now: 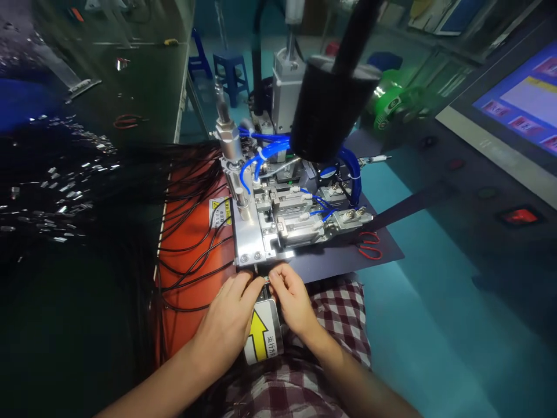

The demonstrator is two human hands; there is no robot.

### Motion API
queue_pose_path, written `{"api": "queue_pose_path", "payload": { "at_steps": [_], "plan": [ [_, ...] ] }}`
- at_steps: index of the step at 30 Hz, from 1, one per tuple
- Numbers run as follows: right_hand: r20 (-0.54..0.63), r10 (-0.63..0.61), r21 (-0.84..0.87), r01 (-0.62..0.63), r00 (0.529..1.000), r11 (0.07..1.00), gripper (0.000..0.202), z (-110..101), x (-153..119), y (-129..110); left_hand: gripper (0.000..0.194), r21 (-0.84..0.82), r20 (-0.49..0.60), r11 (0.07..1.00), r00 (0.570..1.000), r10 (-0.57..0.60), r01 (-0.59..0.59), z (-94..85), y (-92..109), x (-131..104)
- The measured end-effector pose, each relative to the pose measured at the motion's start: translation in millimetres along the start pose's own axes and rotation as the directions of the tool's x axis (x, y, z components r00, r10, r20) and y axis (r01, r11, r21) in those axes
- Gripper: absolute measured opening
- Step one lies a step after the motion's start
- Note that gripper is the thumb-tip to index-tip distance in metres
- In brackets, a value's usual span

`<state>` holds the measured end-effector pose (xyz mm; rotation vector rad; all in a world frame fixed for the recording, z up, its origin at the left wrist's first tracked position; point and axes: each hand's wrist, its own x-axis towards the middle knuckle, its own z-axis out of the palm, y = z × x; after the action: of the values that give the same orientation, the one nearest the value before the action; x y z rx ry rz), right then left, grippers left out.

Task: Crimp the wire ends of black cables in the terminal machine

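Both my hands meet at the near edge of a metal machine (pixel 252 241) with blue air tubes. The fingers of my left hand (pixel 232 305) are pinched together just left of a small metallic piece (pixel 267 280). From the right, my right hand (pixel 290 295) pinches at the same small piece, thumb and forefinger closed. Fingertips hide most of it, and what my left hand holds is too small to make out. Right below the hands lies a white label with a yellow arrow (pixel 260 337).
Black cables (pixel 191 249) cross the red surface (pixel 183 320) on the left. Red-handled scissors (pixel 369 246) lie on the machine's dark plate at right. A black cylinder (pixel 324 110) hangs above the machine. A control screen (pixel 517 104) stands at upper right, a green reel (pixel 389 103) behind.
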<state>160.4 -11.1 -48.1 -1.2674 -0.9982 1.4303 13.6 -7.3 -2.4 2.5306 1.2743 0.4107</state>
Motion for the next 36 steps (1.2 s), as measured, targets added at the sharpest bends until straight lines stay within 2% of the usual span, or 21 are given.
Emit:
{"api": "queue_pose_path", "payload": {
  "at_steps": [4, 8, 10, 13, 16, 23, 27, 29, 32, 34, 36],
  "plan": [
    [0.031, 0.020, 0.021, -0.020, 0.999, 1.000, 0.025, -2, -1, 1, 0.031, -0.088, -0.031, 0.989, 0.992, -0.123, 0.120, -5.7, -7, -22],
    [0.044, 0.039, 0.025, -0.040, 0.998, 0.999, 0.025, -3, -1, 3, 0.040, 0.106, -0.049, 0.974, 0.980, -0.194, 0.199, -6.2, -14, -59],
    [0.044, 0.044, 0.025, -0.045, 0.998, 0.999, 0.025, -3, -1, 4, 0.043, 0.252, -0.060, 0.949, 0.982, -0.179, 0.188, -5.5, -13, -70],
    [0.046, 0.051, 0.023, -0.052, 0.998, 0.998, 0.027, -3, 0, 5, 0.046, 0.422, -0.106, 0.894, 0.987, -0.118, 0.152, -4.2, -9, -71],
    [0.029, 0.066, 0.036, -0.067, 0.997, 0.997, 0.029, -7, 0, 6, 0.048, 0.498, -0.129, 0.850, 0.984, -0.120, 0.169, -3.7, -5, -67],
    [-0.072, 0.069, 0.036, -0.066, 0.995, 0.997, 0.035, -31, -14, 7, 0.048, 0.517, -0.118, 0.831, 0.979, -0.168, 0.205, -3.4, -8, -75],
    [-0.115, 0.113, 0.013, -0.112, 0.987, 0.994, 0.037, -39, -22, 8, 0.048, 0.490, -0.086, 0.840, 0.972, -0.218, 0.232, -6.8, -9, -66],
    [-0.105, 0.129, 0.010, -0.129, 0.986, 0.992, 0.035, -39, -24, 7, 0.047, 0.462, -0.062, 0.853, 0.968, -0.241, 0.242, -17.0, -12, -54],
    [-0.088, 0.149, 0.010, -0.148, 0.985, 0.989, 0.033, -40, -27, 4, 0.039, 0.352, 0.032, 0.915, 0.974, -0.224, 0.199, -47.1, -23, -37],
    [-0.086, 0.156, -0.002, -0.157, 0.984, 0.988, 0.032, -41, -29, 0, 0.043, 0.221, 0.139, 0.974, 0.987, -0.085, 0.053, -71.7, -34, -32],
    [-0.096, 0.165, -0.009, -0.167, 0.982, 0.986, 0.030, -45, -30, -4, 0.043, 0.159, 0.248, 0.982, 0.967, 0.055, -0.097, -92.6, -47, -33]
  ]
}}
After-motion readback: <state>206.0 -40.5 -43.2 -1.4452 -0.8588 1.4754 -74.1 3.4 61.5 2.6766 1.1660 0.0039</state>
